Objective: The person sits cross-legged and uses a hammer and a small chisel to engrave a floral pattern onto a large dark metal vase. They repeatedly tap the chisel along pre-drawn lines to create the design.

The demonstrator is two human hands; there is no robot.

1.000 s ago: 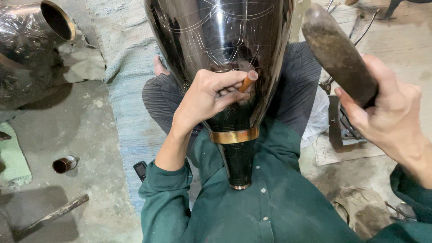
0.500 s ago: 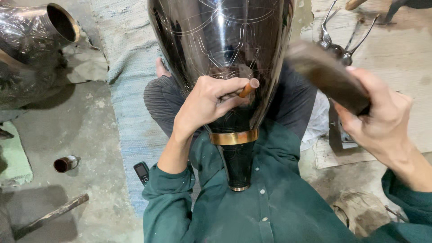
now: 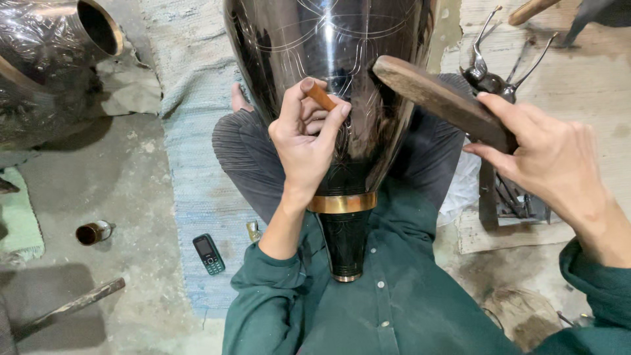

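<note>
A large, glossy black metal vase [image 3: 328, 59] with fine engraved lines fills the upper centre of the frame, its narrow neck pointing down toward the person's lap, a brass band [image 3: 342, 202] ringing the neck. The left hand [image 3: 305, 141] lies against the vase body at centre frame, its fingers closed around a short brown wooden-handled chisel [image 3: 321, 97] whose far end is pressed to the dark surface. The right hand [image 3: 552, 158], at right of centre, is clamped on the end of a long, flat brown wooden mallet [image 3: 440, 98], which slants up to the left; its rounded head hangs just beside the chisel, and I cannot tell if they touch. At upper right, metal tongs [image 3: 490, 75] lie on the floor. A pale blue woven mat [image 3: 197, 184] runs down the left of centre, with a small dark mobile phone [image 3: 208, 254] on it. A second dark shiny vessel [image 3: 46, 59] sits at upper left, and a small brass cup [image 3: 92, 232] lies at lower left.
</note>
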